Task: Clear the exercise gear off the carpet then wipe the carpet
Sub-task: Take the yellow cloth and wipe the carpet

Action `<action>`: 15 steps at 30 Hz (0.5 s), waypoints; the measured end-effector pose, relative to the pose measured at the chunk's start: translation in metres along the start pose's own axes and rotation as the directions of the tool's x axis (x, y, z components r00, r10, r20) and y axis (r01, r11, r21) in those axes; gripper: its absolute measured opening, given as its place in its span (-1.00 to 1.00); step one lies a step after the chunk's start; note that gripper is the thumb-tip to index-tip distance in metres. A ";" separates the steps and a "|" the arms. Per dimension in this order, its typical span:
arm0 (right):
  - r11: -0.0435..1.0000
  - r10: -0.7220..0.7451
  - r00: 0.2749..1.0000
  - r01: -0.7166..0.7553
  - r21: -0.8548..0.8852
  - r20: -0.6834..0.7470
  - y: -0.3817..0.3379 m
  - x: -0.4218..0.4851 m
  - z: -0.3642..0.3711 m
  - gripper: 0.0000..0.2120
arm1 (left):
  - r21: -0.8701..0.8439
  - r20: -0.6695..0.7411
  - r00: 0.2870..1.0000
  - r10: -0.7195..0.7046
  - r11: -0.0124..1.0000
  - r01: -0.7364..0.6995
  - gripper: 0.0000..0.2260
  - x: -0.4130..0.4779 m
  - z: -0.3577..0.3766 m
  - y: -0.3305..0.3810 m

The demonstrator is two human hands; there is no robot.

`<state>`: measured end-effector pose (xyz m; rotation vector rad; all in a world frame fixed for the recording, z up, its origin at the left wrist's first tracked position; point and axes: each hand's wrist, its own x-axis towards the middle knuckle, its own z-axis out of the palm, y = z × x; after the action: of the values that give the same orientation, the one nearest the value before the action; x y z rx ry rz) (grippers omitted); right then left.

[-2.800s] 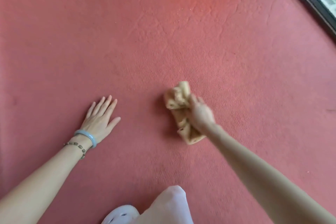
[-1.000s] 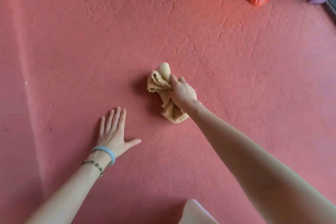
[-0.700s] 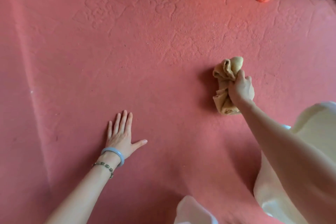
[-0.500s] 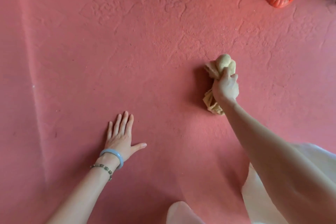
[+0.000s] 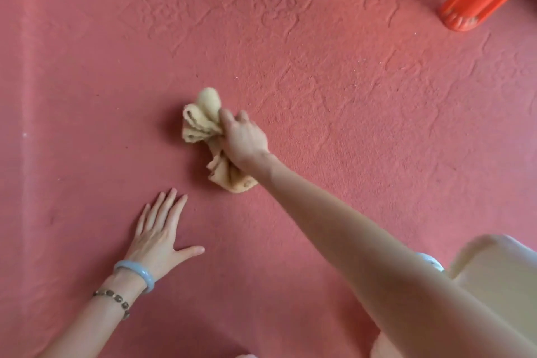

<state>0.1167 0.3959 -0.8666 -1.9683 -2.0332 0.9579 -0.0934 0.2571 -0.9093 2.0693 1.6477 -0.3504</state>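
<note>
Along the left edge, a long crease [image 5: 29,96] runs down the red carpet [image 5: 348,46]. The left grip [image 5: 158,237] rests flat on the pile with its fingers spread, holding nothing. It braces the body just as it did half a second ago, with a pale blue bangle [image 5: 136,270] and a beaded bracelet [image 5: 114,298] at the wrist.

What has changed is the tan cloth [image 5: 200,122]. Half a second ago it was well out to the right; now it has been swept back leftward and lies bunched on the carpet near the left fingertips. The right grip [image 5: 242,139] is clenched around the cloth's waist and presses it down.

No exercise gear shows on this patch, so the clearing looks done here and the wiping is in mid-stroke. Pale specks are still scattered on the pile to the right.

At the upper right an orange plastic leg [image 5: 476,0] stands on the carpet, and strokes out that way would have to go around it. At the lower right the person's pale clothing [image 5: 494,276] covers part of the carpet.
</note>
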 end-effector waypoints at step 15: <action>0.767 0.603 0.657 -0.633 0.104 -0.452 0.221 -0.013 -0.145 -0.66 | 0.003 -0.161 0.987 0.023 1.000 -0.023 -0.02 0.048 -0.038 0.037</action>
<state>0.3807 0.4168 -0.8673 -2.6759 -1.1400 0.4135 -0.0496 0.3106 -0.8916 2.1646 1.7134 -0.1799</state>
